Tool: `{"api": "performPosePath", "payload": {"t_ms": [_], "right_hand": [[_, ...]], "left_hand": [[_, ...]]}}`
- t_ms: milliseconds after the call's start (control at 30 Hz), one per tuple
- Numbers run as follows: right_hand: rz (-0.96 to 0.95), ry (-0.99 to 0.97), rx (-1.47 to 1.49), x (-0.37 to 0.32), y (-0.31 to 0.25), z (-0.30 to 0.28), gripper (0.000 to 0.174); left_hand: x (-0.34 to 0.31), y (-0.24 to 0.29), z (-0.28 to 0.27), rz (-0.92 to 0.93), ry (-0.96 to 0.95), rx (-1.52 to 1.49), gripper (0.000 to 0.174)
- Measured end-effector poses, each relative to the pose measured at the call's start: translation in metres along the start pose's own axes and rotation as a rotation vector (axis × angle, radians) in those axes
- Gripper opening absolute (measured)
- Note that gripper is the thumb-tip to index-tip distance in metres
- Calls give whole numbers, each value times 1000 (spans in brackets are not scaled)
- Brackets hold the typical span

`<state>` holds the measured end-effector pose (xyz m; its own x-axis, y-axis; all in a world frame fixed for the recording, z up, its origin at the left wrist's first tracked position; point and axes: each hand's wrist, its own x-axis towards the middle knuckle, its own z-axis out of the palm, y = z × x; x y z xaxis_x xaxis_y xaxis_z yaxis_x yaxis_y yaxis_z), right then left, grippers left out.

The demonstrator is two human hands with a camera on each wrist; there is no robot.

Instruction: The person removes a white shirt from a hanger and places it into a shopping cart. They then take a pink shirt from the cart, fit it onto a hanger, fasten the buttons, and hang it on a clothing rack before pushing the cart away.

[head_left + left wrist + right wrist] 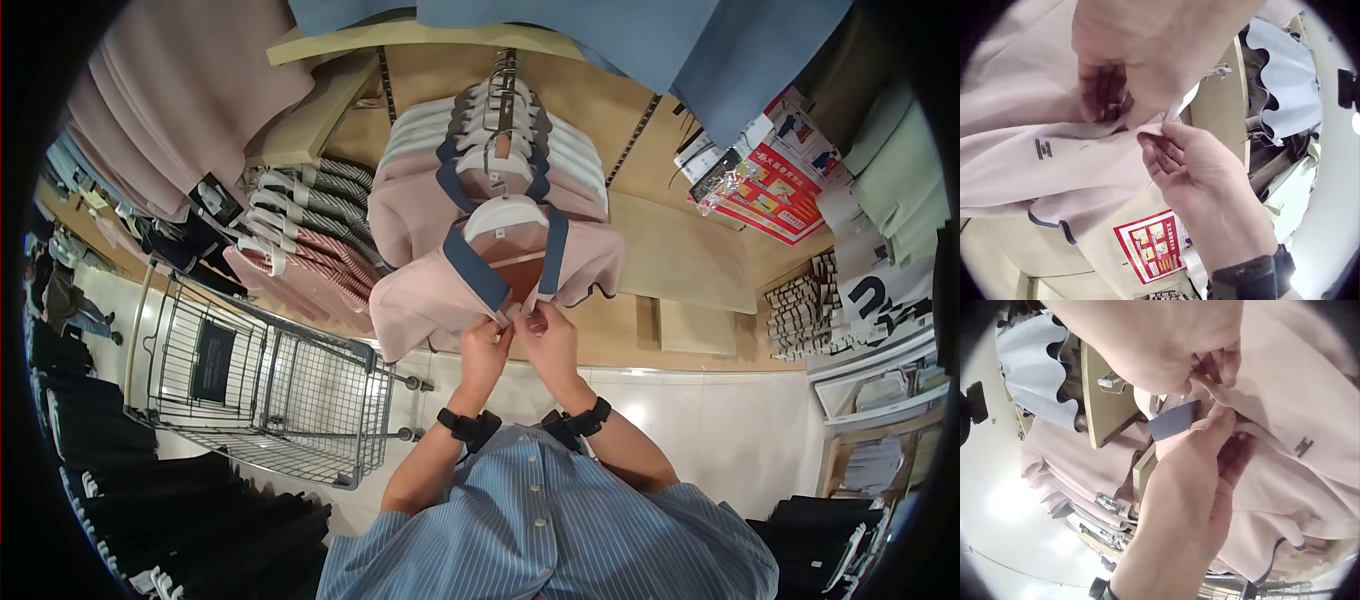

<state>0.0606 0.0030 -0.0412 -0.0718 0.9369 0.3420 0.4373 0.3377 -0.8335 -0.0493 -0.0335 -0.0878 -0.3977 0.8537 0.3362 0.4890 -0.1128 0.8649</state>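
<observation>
A pink polo shirt (425, 295) with a dark blue collar (475, 268) hangs on a white hanger (503, 212) at the front of a rail. Just below the collar, my left hand (484, 352) pinches one edge of the front placket. Close beside it, my right hand (548, 342) pinches the other edge between thumb and fingers. The neck opening is spread between the two collar points. In the right wrist view, fabric folds around the fingertips, and a small dark logo (1304, 447) marks the chest. Part of the placket is hidden behind my fingers.
More pink and white shirts (400, 150) hang behind on the same rail. Striped shirts (340, 215) hang to the left, above a shopping cart (300, 385). A wooden shelf (680, 250) and a red sign (775, 190) are at the right. Dark garments (220, 530) hang at lower left.
</observation>
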Motion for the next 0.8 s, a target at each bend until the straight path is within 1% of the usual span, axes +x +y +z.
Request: {"api": "performPosePath", "payload": {"t_ms": [33,100,133,200,300,400,500,600,700,800], "right_hand": [[-17,64,4,4,-3,-1,16],[4,97,27,11,1,-5,16],[18,111,41,12,4,-7,16],[7,127,40,16,15,-11,15],[-15,147,54,14,23,-13,15],[-39,141,62,12,21,-11,14],[-43,126,82,8,21,-11,15],[-81,152,81,10,25,-9,15],[-117,191,52,9,15,-10,12],[-165,194,34,10,2,-10,12]], "left_hand": [[1,7,-2,-10,-31,-25,10],[1,20,-10,-34,-95,-69,15],[-2,22,-14,-55,-94,-27,13],[3,24,-24,-85,-87,56,16],[38,62,-42,290,71,63,19],[77,79,-46,484,-26,268,22],[89,52,-37,383,-201,634,19],[88,46,-34,284,-322,740,17],[82,57,-34,145,-288,462,14],[77,65,-33,154,-233,203,14]]}}
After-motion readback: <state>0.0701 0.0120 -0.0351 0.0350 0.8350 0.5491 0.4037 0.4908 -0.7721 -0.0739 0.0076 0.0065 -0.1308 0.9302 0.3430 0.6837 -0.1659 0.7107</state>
